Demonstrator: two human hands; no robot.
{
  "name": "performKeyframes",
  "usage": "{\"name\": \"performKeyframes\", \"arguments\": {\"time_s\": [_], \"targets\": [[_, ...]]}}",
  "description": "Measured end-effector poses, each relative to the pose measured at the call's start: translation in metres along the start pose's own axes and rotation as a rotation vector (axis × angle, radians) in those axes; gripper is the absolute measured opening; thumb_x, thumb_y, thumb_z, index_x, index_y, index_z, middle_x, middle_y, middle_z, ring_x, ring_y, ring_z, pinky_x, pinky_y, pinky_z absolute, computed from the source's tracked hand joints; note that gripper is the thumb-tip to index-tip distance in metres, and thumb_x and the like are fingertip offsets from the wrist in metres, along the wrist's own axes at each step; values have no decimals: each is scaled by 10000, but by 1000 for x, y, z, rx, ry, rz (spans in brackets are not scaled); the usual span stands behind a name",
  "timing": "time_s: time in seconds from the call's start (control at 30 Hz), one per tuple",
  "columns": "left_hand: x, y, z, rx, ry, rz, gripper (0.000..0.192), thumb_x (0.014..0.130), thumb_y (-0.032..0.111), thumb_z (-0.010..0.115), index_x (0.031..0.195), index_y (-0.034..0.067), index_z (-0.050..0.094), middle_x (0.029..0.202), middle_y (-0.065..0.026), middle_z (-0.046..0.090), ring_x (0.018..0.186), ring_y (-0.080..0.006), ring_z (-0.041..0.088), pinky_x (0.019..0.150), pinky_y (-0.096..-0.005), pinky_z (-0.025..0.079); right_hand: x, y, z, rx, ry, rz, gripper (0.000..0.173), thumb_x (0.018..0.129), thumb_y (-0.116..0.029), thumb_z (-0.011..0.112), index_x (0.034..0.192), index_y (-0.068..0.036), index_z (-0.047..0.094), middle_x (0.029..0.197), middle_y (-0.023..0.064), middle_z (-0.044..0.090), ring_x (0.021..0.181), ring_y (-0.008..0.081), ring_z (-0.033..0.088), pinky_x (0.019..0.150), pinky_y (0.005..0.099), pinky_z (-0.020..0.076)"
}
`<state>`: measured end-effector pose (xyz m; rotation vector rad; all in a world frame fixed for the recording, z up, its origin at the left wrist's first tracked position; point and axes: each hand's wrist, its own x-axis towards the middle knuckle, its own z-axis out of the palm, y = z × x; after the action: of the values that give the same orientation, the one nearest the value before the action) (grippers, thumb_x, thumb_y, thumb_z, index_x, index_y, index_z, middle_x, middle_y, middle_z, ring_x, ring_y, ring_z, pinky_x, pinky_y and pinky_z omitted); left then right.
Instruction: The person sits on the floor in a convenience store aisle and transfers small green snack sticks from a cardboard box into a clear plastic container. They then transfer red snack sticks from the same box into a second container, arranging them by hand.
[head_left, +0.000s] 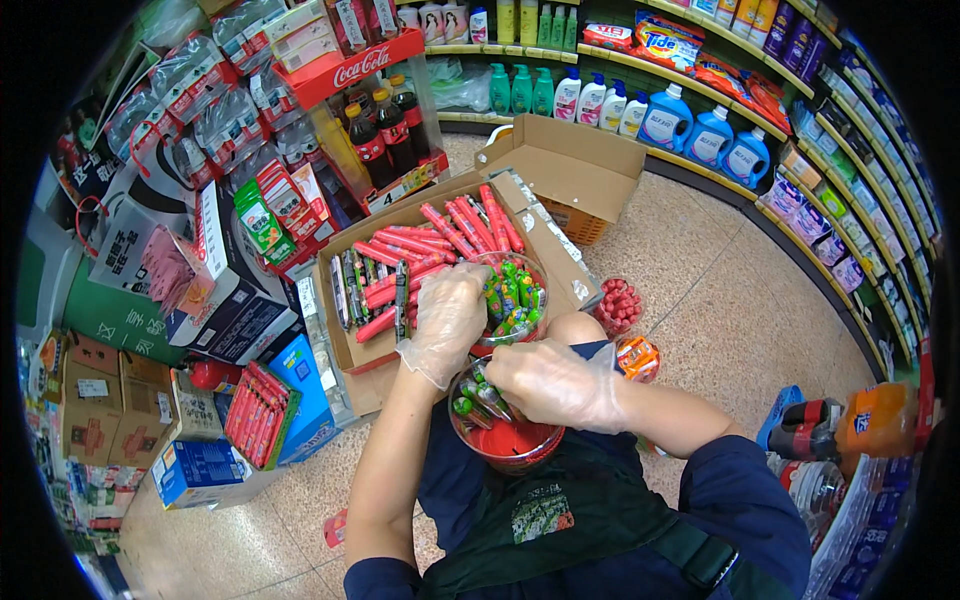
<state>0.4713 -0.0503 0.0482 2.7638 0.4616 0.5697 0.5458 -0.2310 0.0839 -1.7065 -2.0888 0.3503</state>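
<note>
A thin clear glove covers my left hand (453, 304), which reaches to the left rim of a round clear tub of green-wrapped sweets (514, 296). Its fingertips are bent over the sweets; any grip is hidden. My right hand (559, 381), gloved too, is curled over the top edge of a second round tub (517, 454) near my lap. The hand itself blocks the view of its fingertips. Inside this nearer tub are a few green-capped wrapped sticks (480, 397) and a red bottom. Under my left wrist lies a cardboard tray (384, 366) of pink and dark wrapped sticks (409, 244).
Past the tray stand an open cardboard box (574, 161) and a Coca-Cola bottle display (375, 124). Tubs of red sweets (619, 305) and orange packets (638, 358) sit right of my knee. Stacked boxes (232, 289) line the left; shelves of detergent (664, 116) curve along the right.
</note>
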Motion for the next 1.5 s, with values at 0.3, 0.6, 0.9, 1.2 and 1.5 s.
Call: {"name": "performKeyframes", "arguments": {"time_s": [0.3,0.6,0.9,1.2,1.5], "targets": [[2,-4,0,32,-31,-16,300,784,30,641,1070,36,729,1067,-175,711,987,-358,679,876,-474,504,7,21,-16,-29,256,-8,180,816,-123,743,923,-44,622,916,128,615,887,334,640,768,437,531],[12,6,-9,113,-144,-47,229,770,82,706,996,46,731,977,-197,695,967,-366,673,857,-477,504,27,63,-22,-203,123,248,191,819,-181,719,854,-3,660,872,209,683,925,396,649,825,513,504],[-12,21,-74,-320,272,-44,196,798,-11,689,986,39,709,990,-105,666,953,-257,666,860,-366,524,14,79,-4,68,427,254,277,917,-61,570,1182,-9,633,1083,236,683,1026,410,655,901,479,523],[-48,70,-152,-459,280,-47,273,728,-76,717,989,1,695,977,-103,666,941,-213,664,850,-331,533,15,70,-12,126,487,221,283,905,-27,504,1156,-9,633,1116,231,690,1032,423,661,906,495,535],[-65,82,-170,-552,252,-67,298,690,-93,695,973,1,703,968,-109,681,936,-232,668,850,-354,534,14,76,-8,93,478,209,282,909,-55,530,1157,-3,652,1091,244,694,1013,427,667,899,496,537]]}}
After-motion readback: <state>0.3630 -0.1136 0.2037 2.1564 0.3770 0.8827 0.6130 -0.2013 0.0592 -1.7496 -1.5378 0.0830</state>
